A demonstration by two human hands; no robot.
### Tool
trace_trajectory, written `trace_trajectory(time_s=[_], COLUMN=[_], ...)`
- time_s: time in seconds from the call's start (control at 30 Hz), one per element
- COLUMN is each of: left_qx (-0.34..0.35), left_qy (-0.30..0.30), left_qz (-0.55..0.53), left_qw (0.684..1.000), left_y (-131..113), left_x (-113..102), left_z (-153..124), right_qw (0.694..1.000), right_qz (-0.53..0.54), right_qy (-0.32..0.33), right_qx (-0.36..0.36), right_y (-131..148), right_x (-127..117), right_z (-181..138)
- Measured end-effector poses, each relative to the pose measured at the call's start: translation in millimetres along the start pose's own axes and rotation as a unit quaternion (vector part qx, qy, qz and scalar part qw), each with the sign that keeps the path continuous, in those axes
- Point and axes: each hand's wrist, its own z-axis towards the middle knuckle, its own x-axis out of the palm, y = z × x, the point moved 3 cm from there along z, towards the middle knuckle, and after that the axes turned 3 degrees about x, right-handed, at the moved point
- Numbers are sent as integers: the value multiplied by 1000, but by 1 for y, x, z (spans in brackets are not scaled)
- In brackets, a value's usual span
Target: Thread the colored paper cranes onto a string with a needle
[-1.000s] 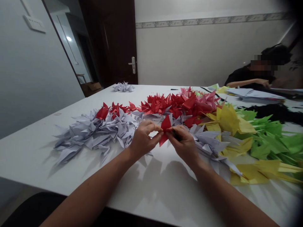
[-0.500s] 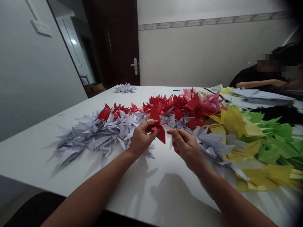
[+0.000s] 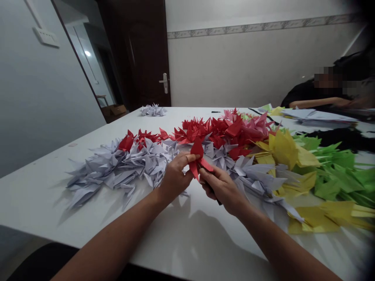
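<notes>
Both my hands meet over the white table (image 3: 205, 242) on one red folded paper crane (image 3: 197, 158). My left hand (image 3: 174, 175) pinches its upper part between thumb and fingers. My right hand (image 3: 221, 187) grips its lower right wing, and a thin dark object I cannot name pokes out below that palm. Just beyond my hands lie heaps of folded cranes: white ones (image 3: 117, 168) to the left, red ones (image 3: 216, 130) in the middle, yellow ones (image 3: 284, 150) and green ones (image 3: 336, 171) to the right.
Another person (image 3: 328, 91) in dark clothes sits at the far right behind a stack of flat paper sheets (image 3: 316, 116). A small cluster of white cranes (image 3: 152, 110) lies at the table's far edge. A dark door (image 3: 146, 54) stands behind the table.
My right hand, apart from the red crane half a second ago, has come back onto it. The crane has been turned in my left hand's fingers.
</notes>
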Motion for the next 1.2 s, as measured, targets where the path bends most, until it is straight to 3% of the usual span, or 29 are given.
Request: trace_trajectory(time_s=[0.3, 0.53, 0.6, 0.67, 0.73, 0.83, 0.9, 0.97, 1.07, 1.2], left_qx=[46, 45, 18, -57, -166, -312, -375, -412, -430, -434], left_qy=[18, 28, 21, 2, -44, -114, -118, -98, -70, -46], left_qz=[9, -7, -28, -69, -160, -338, -421, -470, -504, -527], left_qw=[999, 999, 999, 996, 972, 881, 818, 775, 746, 729], left_y=[-7, -7, -5, 1, 11, 24, 27, 26, 22, 18], left_x=[4, 4, 4, 4, 4, 3, 4, 6, 10, 16], left_z=[-1, -2, -2, -1, -1, 0, 2, 2, 0, -4], right_qw=[1000, 999, 999, 999, 999, 999, 999, 998, 997, 997], right_qz=[18, 40, 40, 39, 32, 19, -1, -28, -49, -51], right_qy=[-22, -21, -21, -17, -11, -25, -36, -34, -20, -15], right_qx=[13, 22, 21, 19, 4, -28, -39, -42, -48, -56], right_y=[-5, -10, -10, -8, -4, 1, 1, -1, -4, -6], right_x=[-8, -10, -11, -11, -11, -13, -15, -14, -13, -12], right_z=[5, 7, 8, 7, 6, 4, 4, 5, 6, 7])
